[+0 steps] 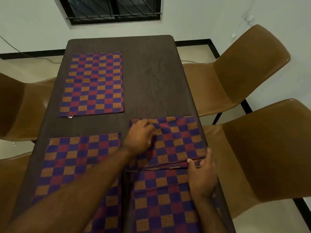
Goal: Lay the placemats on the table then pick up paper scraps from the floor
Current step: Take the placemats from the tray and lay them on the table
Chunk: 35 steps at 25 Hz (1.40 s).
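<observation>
Checkered purple, red and orange placemats lie on the dark brown table [151, 78]. One placemat [94, 83] lies flat at the far left and a second [72, 163] at the near left, partly under my left forearm. At the right, a placemat [176, 140] overlaps another mat [159, 199] nearer to me. My left hand [139, 137] has its fingers curled on the overlapping mat's far left corner. My right hand [202, 174] pinches that mat's near edge at the table's right side. A small pale bit [14, 144] lies on the floor at the left.
Brown plastic chairs stand on both sides: two on the right [244, 68] [269, 157] and two on the left [20, 105] [10, 174]. A barred window [114, 9] is in the far wall. A thin cable [50, 60] runs along the floor.
</observation>
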{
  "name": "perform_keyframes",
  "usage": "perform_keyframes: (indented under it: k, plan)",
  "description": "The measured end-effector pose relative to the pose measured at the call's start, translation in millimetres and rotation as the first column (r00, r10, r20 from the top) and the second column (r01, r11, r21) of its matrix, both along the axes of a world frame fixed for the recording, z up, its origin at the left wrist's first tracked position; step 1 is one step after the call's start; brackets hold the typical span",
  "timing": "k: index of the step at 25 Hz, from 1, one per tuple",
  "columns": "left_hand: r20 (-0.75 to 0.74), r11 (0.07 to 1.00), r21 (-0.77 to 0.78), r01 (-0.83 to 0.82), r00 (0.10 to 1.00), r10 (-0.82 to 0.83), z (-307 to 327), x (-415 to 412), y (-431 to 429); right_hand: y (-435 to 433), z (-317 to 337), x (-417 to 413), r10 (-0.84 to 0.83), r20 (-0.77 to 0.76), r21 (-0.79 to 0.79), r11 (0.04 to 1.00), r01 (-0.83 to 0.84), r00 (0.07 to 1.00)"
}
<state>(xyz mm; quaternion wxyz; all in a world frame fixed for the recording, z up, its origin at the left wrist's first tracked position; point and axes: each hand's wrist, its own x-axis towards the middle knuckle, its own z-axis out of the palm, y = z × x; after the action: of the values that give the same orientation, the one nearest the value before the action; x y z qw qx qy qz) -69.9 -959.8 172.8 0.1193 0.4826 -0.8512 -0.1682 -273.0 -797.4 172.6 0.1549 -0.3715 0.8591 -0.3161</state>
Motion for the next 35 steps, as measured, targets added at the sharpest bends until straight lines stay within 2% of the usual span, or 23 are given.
perform_keyframes:
  k: [1, 3, 5, 7, 10, 16, 20, 22, 25, 28, 30, 32, 35]
  plan:
    - [0.02, 0.998, 0.01, 0.065, 0.998, -0.065, -3, -1, 20, -3, -2, -5, 0.151, -0.118, 0.007, 0.989, -0.151, 0.981]
    - [0.11, 0.987, 0.032, 0.157, 0.981, -0.16, -10, -1, 54, -12, -8, -9, 0.462, -0.266, 0.095, 0.886, -0.454, 0.846]
    - [0.209, 0.98, 0.037, 0.195, 0.957, -0.199, -17, 2, 75, -22, -14, -8, 0.688, -0.263, 0.201, 0.725, -0.659, 0.676]
    - [0.278, 0.977, 0.018, 0.211, 0.938, -0.207, -21, -1, 85, -28, -19, -7, 0.781, -0.226, 0.264, 0.625, -0.735, 0.582]
    - [0.317, 0.972, -0.021, 0.236, 0.923, -0.217, -18, -12, 87, -35, -19, -9, 0.795, -0.233, 0.279, 0.606, -0.745, 0.56]
    - [0.1, 0.988, 0.13, 0.08, 0.991, -0.093, 5, -6, 64, -45, -13, -11, 0.759, -0.312, 0.313, 0.65, -0.692, 0.572]
    - [0.103, 0.986, 0.155, 0.06, 0.992, -0.077, 6, 9, 51, -63, 0, -34, 0.713, -0.339, 0.355, 0.701, -0.618, 0.614]
    - [0.161, 0.987, 0.154, 0.041, 0.985, -0.066, 2, 16, 40, -76, 11, -50, 0.758, -0.299, 0.476, 0.645, -0.598, 0.58]
    - [0.232, 0.984, 0.178, -0.027, 0.973, -0.015, 5, 24, 15, -97, 32, -64, 0.816, -0.137, 0.656, 0.499, -0.566, 0.561]
    - [0.276, 0.988, 0.142, -0.066, 0.961, 0.025, 20, 18, -18, -140, 57, -71, 0.819, -0.14, 0.769, 0.444, -0.46, 0.557]
    - [0.34, 0.988, 0.101, -0.116, 0.938, 0.075, 32, 13, -54, -186, 73, -68, 0.808, -0.189, 0.771, 0.474, -0.425, 0.558]
    - [0.391, 0.979, 0.059, -0.196, 0.907, 0.159, 43, 8, -100, -241, 82, -65, 0.779, -0.258, 0.727, 0.546, -0.417, 0.572]
    - [0.327, 0.937, 0.104, -0.335, 0.901, 0.286, 67, 10, -176, -320, 89, -60, 0.726, -0.341, 0.598, 0.657, -0.458, 0.597]
